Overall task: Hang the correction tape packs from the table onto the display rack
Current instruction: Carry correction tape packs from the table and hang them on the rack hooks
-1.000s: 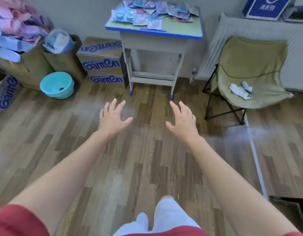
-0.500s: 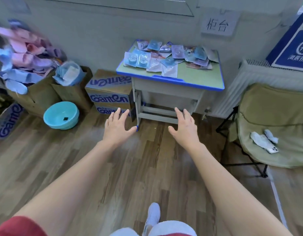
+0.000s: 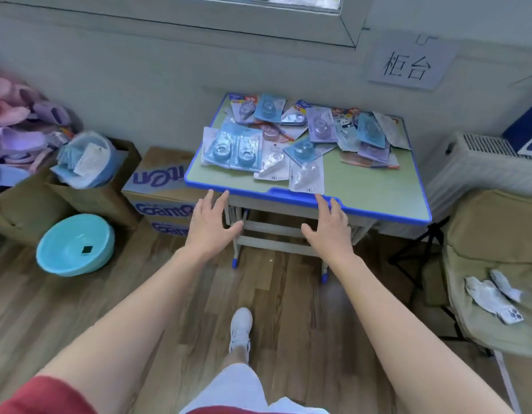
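Several correction tape packs (image 3: 300, 138) lie in a loose pile on a small green table with a blue rim (image 3: 378, 210), against the wall. A double blue pack (image 3: 233, 149) lies at the pile's left, and a clear pack (image 3: 307, 176) sits at the front edge. My left hand (image 3: 212, 225) and my right hand (image 3: 327, 230) reach forward with fingers spread, both empty, just short of the table's front edge. No display rack is in view.
Cardboard boxes (image 3: 160, 192) stand left of the table, with a turquoise basin (image 3: 75, 245) on the floor beside them. A folding chair (image 3: 494, 264) with white items stands at the right, before a radiator (image 3: 479, 165). Wooden floor lies between me and the table.
I have walked closer to the table, which now looms larger. Both outstretched hands have come near its front edge, still empty and spread.
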